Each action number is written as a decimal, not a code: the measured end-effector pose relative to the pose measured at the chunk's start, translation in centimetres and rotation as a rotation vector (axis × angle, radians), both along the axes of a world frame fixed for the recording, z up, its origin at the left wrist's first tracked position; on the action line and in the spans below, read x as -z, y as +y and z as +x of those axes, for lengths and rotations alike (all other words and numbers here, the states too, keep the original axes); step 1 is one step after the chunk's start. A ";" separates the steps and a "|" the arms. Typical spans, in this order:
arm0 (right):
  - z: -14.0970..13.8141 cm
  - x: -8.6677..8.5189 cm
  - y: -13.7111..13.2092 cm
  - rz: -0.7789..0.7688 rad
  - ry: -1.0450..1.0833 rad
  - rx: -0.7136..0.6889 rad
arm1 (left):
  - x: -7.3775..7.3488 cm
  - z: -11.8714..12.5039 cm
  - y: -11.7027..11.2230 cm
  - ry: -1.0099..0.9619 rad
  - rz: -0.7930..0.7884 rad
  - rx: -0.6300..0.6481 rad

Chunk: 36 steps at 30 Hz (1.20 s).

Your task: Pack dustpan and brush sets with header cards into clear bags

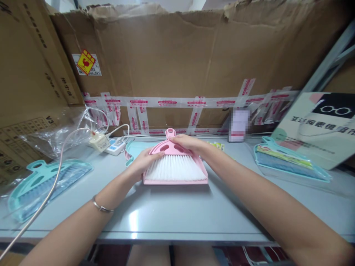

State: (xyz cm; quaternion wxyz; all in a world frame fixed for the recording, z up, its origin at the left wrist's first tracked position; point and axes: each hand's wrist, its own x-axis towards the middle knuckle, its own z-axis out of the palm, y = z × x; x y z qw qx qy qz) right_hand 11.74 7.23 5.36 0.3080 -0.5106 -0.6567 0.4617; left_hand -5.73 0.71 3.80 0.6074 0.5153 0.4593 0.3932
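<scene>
A pink dustpan (pixel 203 171) with a pink hand brush (pixel 173 168) nested in it is held above the middle of the table, white bristles toward me. My left hand (pixel 141 162) grips the dustpan's left side, its thumb lying over the brush near the top of the bristles. At the upper right, my right hand (pixel 184 142) holds the set just below the handle loop; most of its fingers are hidden behind. Partly covered by my left hand and the pink set, a light teal dustpan (pixel 135 147) lies on the table behind.
Bagged teal brush sets lie at the left (pixel 52 181) and right (pixel 291 162). A white charging cable (pixel 59 162) crosses the left side from a plug (pixel 99 142). A phone (pixel 239 125) leans against the large cardboard box (pixel 172 62); a printed bag (pixel 318 125) stands right.
</scene>
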 end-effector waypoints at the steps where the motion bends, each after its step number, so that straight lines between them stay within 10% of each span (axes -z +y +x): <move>1: 0.0 0.0 0.0 -0.016 0.002 0.004 | 0.0 0.0 0.0 0.001 0.002 0.006; 11: 0.3 0.1 -0.5 -0.106 0.109 -0.076 | 0.3 -0.2 0.0 0.039 0.072 0.010; 17: 8.8 -1.0 0.1 0.056 0.086 0.129 | 0.2 -0.8 0.0 0.013 0.069 -0.070; 23: 19.4 3.8 0.9 0.150 -0.434 0.526 | -0.3 -0.4 -0.5 0.057 0.060 -0.077; 36: 18.5 8.7 4.5 0.234 -0.618 0.519 | 0.4 -0.2 -0.7 0.107 0.137 -0.035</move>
